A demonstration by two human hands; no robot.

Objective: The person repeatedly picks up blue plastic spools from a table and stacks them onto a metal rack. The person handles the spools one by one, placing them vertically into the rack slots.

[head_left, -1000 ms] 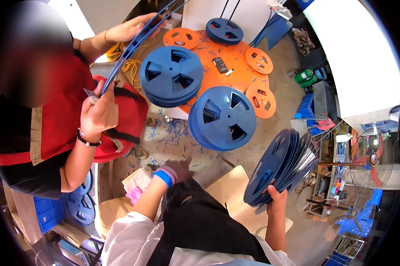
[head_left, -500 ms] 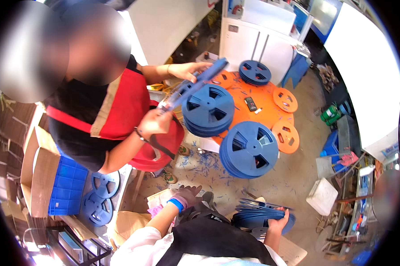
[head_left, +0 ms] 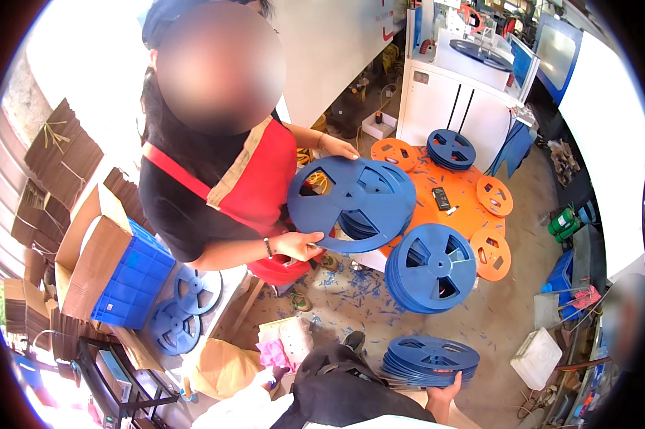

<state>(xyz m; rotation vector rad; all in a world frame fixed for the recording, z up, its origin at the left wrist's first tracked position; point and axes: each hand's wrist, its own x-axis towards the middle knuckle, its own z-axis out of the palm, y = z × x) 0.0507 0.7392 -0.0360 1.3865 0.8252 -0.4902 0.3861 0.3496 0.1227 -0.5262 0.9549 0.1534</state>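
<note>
A stack of blue plastic reels (head_left: pixel 431 352) lies low in front of me, right of my legs. My right hand (head_left: pixel 445 392) grips its near right edge, the thumb at the rim; some fingers are hidden. My left hand (head_left: pixel 278 373) is low beside my left thigh, near a pink cloth (head_left: pixel 271 353); its fingers are small and dark, and their pose is unclear. Across from me a person in a red apron (head_left: pixel 261 182) holds a blue reel (head_left: pixel 315 214) by its rim with both hands, above another stack of blue reels (head_left: pixel 397 187).
An orange round table (head_left: pixel 426 187) carries blue reel stacks, orange reels (head_left: pixel 491 254) and a small black device (head_left: pixel 440 198). Blue scraps litter the floor (head_left: pixel 351 289). At left stand a blue crate (head_left: pixel 133 279) and more blue reels (head_left: pixel 176 325). A white container (head_left: pixel 535 359) lies at right.
My view has shifted. My left hand has drawn back toward my thigh. Fanned apart before, the reels by my right hand now lie closer together. The other person's reel has turned from edge-on to flatter.
</note>
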